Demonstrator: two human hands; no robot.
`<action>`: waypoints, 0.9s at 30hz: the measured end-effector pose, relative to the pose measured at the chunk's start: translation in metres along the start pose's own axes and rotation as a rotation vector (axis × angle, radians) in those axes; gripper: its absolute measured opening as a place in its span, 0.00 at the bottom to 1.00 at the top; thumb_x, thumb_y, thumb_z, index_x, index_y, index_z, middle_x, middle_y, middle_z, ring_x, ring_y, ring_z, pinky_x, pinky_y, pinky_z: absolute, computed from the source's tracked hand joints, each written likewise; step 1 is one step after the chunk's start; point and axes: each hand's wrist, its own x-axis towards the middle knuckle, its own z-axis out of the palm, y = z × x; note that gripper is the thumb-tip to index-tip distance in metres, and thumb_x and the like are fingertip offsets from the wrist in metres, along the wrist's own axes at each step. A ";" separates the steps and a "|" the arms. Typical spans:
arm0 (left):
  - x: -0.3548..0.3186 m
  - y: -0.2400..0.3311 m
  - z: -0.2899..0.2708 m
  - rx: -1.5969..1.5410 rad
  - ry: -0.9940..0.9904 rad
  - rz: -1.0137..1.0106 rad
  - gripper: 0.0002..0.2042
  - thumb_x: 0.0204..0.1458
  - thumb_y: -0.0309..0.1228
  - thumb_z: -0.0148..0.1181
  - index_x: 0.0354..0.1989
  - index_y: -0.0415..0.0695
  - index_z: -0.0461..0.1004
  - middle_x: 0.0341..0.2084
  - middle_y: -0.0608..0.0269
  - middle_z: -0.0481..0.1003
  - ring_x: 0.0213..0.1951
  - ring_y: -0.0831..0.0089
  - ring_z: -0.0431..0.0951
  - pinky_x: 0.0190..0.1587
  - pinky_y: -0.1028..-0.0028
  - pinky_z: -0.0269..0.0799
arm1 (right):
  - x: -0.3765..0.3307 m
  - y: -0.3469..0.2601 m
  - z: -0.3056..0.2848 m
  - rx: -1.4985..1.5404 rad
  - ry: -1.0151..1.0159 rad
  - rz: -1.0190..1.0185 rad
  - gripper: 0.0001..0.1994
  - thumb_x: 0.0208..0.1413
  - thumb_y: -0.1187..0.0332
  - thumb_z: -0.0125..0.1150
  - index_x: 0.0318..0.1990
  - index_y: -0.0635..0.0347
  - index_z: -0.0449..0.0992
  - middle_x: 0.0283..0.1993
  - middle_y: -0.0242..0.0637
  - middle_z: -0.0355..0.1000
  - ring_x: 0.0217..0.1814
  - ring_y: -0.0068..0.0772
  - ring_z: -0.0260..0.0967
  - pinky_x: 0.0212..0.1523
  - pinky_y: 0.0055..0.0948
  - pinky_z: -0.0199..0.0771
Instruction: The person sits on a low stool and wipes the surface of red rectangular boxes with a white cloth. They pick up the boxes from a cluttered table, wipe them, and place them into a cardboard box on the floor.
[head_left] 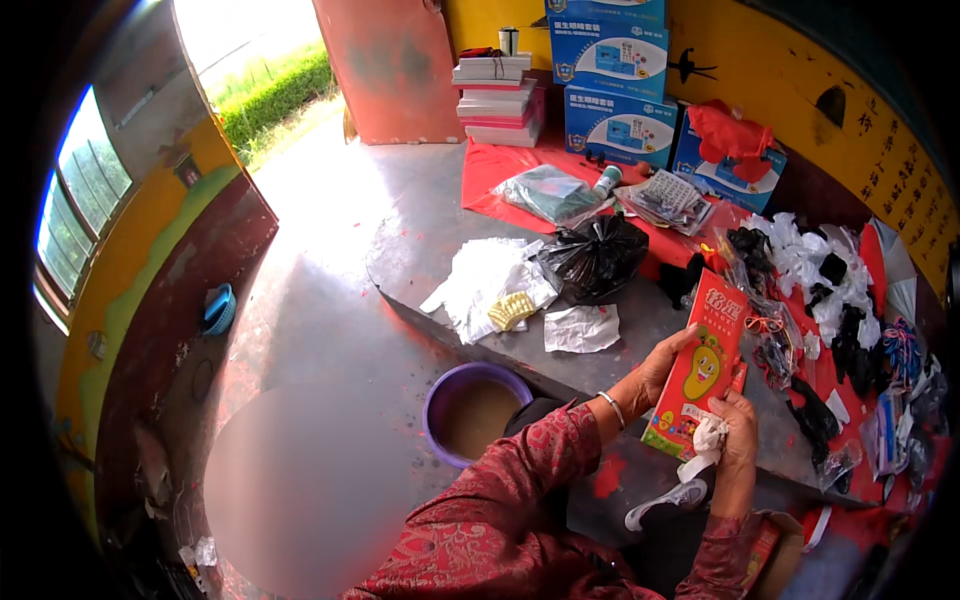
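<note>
Both hands hold a red box (700, 370) up at the worktop's (420, 240) front edge, the left hand (662, 365) on its side and the right hand (733, 430) pressing a white cloth (706, 440) to its bottom.

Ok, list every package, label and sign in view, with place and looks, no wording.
Red carton: tall, cartoon mango on front, held in left hand and right hand.
Blue boxes: stacked at the table's back.
Yellow wall: dark characters, right side.
Book stack: left of the blue boxes, white and pink.
</note>
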 end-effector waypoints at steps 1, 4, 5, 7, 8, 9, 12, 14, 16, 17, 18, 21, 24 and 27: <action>0.000 -0.004 0.008 -0.035 -0.006 -0.006 0.30 0.54 0.52 0.45 0.57 0.39 0.58 0.51 0.48 0.66 0.50 0.57 0.69 0.55 0.59 0.63 | -0.010 0.001 -0.001 -0.031 0.014 -0.021 0.11 0.48 0.78 0.52 0.41 0.71 0.72 0.38 0.41 0.74 0.36 0.29 0.73 0.40 0.25 0.73; 0.002 -0.007 0.020 -0.080 0.094 -0.047 0.30 0.55 0.51 0.44 0.56 0.37 0.58 0.49 0.47 0.67 0.48 0.54 0.70 0.52 0.59 0.66 | -0.018 0.005 -0.015 -0.402 0.010 -0.154 0.11 0.55 0.69 0.55 0.39 0.70 0.72 0.34 0.31 0.71 0.34 0.16 0.65 0.37 0.19 0.66; -0.001 -0.006 0.015 -0.018 0.092 -0.027 0.31 0.54 0.52 0.45 0.56 0.37 0.59 0.49 0.48 0.68 0.47 0.54 0.71 0.51 0.59 0.67 | -0.014 0.006 -0.034 -0.585 0.053 -0.192 0.12 0.56 0.64 0.54 0.39 0.67 0.72 0.35 0.33 0.72 0.34 0.18 0.67 0.35 0.20 0.68; -0.008 -0.001 0.008 0.041 0.123 0.054 0.27 0.54 0.50 0.49 0.53 0.40 0.63 0.47 0.50 0.70 0.46 0.56 0.73 0.48 0.56 0.70 | -0.026 -0.025 -0.038 -0.473 0.343 -0.208 0.13 0.57 0.61 0.53 0.34 0.63 0.73 0.27 0.31 0.70 0.30 0.17 0.66 0.31 0.20 0.66; -0.006 -0.003 0.008 -0.071 0.127 -0.022 0.31 0.52 0.53 0.49 0.56 0.39 0.60 0.49 0.46 0.67 0.46 0.52 0.73 0.47 0.54 0.71 | -0.028 -0.037 -0.042 -0.376 0.525 -0.476 0.13 0.57 0.61 0.52 0.32 0.63 0.73 0.26 0.31 0.70 0.29 0.18 0.65 0.33 0.21 0.66; -0.002 -0.009 0.020 -0.140 0.104 -0.044 0.36 0.51 0.55 0.49 0.59 0.38 0.54 0.52 0.43 0.64 0.47 0.49 0.71 0.46 0.56 0.72 | -0.028 -0.051 -0.042 -0.326 0.647 -0.655 0.13 0.58 0.62 0.52 0.30 0.62 0.74 0.28 0.31 0.70 0.29 0.18 0.64 0.34 0.20 0.65; 0.004 -0.024 0.024 -0.135 -0.033 -0.154 0.39 0.51 0.57 0.47 0.61 0.37 0.50 0.55 0.43 0.60 0.53 0.47 0.66 0.48 0.56 0.71 | -0.030 -0.081 -0.017 -0.266 0.632 -0.918 0.11 0.57 0.62 0.53 0.35 0.62 0.73 0.31 0.30 0.69 0.34 0.18 0.65 0.37 0.19 0.64; 0.010 -0.032 0.016 -0.028 0.017 -0.184 0.36 0.52 0.56 0.46 0.61 0.41 0.52 0.56 0.46 0.60 0.54 0.50 0.65 0.50 0.55 0.69 | -0.016 -0.083 -0.003 -0.506 0.554 -1.019 0.10 0.56 0.65 0.54 0.40 0.63 0.73 0.38 0.35 0.70 0.41 0.24 0.67 0.43 0.23 0.66; 0.007 -0.050 0.024 -0.072 0.094 -0.221 0.34 0.53 0.56 0.44 0.61 0.44 0.52 0.56 0.48 0.61 0.54 0.53 0.65 0.53 0.55 0.66 | 0.011 -0.069 -0.012 -1.022 0.454 -1.108 0.11 0.54 0.70 0.54 0.44 0.63 0.72 0.46 0.40 0.69 0.50 0.33 0.66 0.50 0.29 0.65; 0.008 -0.059 0.025 -0.096 0.128 -0.240 0.33 0.53 0.56 0.44 0.61 0.46 0.53 0.55 0.49 0.61 0.54 0.55 0.66 0.54 0.55 0.64 | 0.021 -0.057 -0.023 -1.300 0.383 -1.080 0.12 0.53 0.72 0.53 0.46 0.62 0.72 0.51 0.41 0.68 0.54 0.37 0.65 0.53 0.32 0.63; 0.011 -0.058 0.016 -0.100 0.152 -0.230 0.31 0.54 0.55 0.43 0.61 0.48 0.53 0.56 0.54 0.62 0.54 0.56 0.65 0.55 0.57 0.63 | 0.026 -0.044 -0.027 -1.313 0.358 -1.033 0.13 0.52 0.74 0.53 0.46 0.61 0.72 0.52 0.41 0.67 0.54 0.39 0.64 0.54 0.34 0.62; 0.016 -0.053 0.006 -0.145 0.148 -0.186 0.29 0.55 0.54 0.42 0.59 0.45 0.57 0.54 0.53 0.64 0.53 0.58 0.66 0.55 0.59 0.62 | 0.023 -0.022 -0.024 -1.386 0.245 -0.985 0.14 0.48 0.75 0.54 0.45 0.58 0.73 0.52 0.35 0.68 0.54 0.36 0.65 0.55 0.35 0.61; 0.022 -0.029 -0.038 -0.106 0.122 -0.019 0.28 0.56 0.51 0.43 0.55 0.40 0.61 0.48 0.50 0.68 0.49 0.58 0.70 0.52 0.61 0.66 | 0.008 -0.011 -0.007 -1.376 0.019 -0.981 0.13 0.45 0.76 0.57 0.41 0.56 0.75 0.48 0.34 0.72 0.51 0.34 0.68 0.54 0.33 0.63; 0.023 -0.027 -0.013 0.030 0.177 -0.010 0.27 0.56 0.51 0.44 0.53 0.38 0.61 0.47 0.49 0.69 0.44 0.56 0.73 0.48 0.59 0.71 | -0.007 0.000 -0.008 -1.158 -0.125 -0.894 0.12 0.43 0.75 0.58 0.37 0.55 0.77 0.44 0.34 0.73 0.48 0.34 0.70 0.53 0.33 0.64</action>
